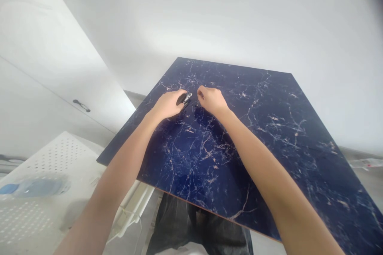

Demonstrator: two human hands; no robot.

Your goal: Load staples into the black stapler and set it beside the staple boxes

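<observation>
My left hand [168, 104] is closed around a small black stapler [188, 97] with a shiny metal end. The stapler is tilted, its metal part pointing right and away from me. A short gap separates it from my right hand [212, 99], whose fingers are curled into a pinch. Whatever those fingers hold, if anything, is too small or hidden to make out. Both hands are just over the far middle of a dark blue marble-patterned table [191, 155].
A white perforated surface [64, 151] stands low at the left, with a clear plastic bottle [42, 186] with a blue cap lying on it. Beyond is a white cabinet [54, 67] with a dark handle [81, 106]. A white wall [233, 16] rises behind the table.
</observation>
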